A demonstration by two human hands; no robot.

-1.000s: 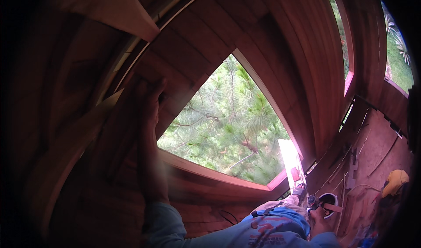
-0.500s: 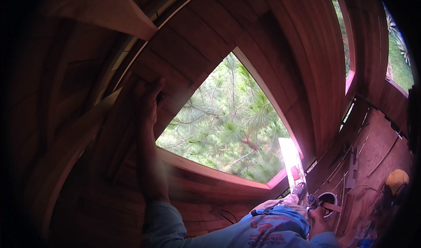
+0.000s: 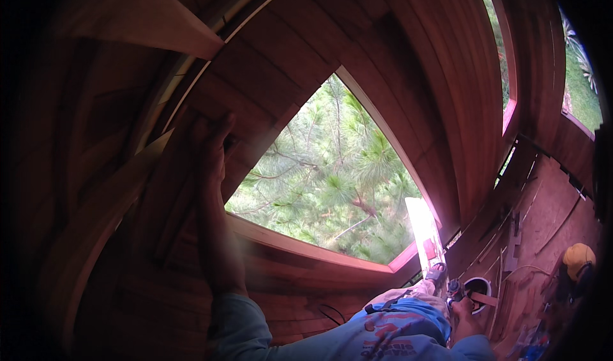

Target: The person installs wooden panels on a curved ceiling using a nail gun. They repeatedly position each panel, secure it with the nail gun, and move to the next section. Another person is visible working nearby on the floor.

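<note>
My left hand (image 3: 214, 137) is raised against the dim planked wall (image 3: 265, 67), left of the triangular window opening (image 3: 332, 182). One finger stretches out upward along the planks; the other fingers are lost in shadow, and I see nothing held in them. Low on the right, my right hand (image 3: 461, 308) is closed around a dark hand-held power tool (image 3: 454, 291), too small to tell which kind. The tool is beside a white-rimmed bucket (image 3: 488, 285), across which a short piece of wood (image 3: 483, 298) lies.
My foot (image 3: 436, 271) is by a brightly lit board (image 3: 421, 223) at the window's lower right corner. A wooden beam (image 3: 159, 22) juts in at upper left. A person in a yellow-orange cap (image 3: 579, 259) is at far right, near wood strips and a cable (image 3: 527, 270) on the floor.
The view has shifted very slightly. My left hand stays against the planks, and my right hand keeps hold of the tool by the bucket.
</note>
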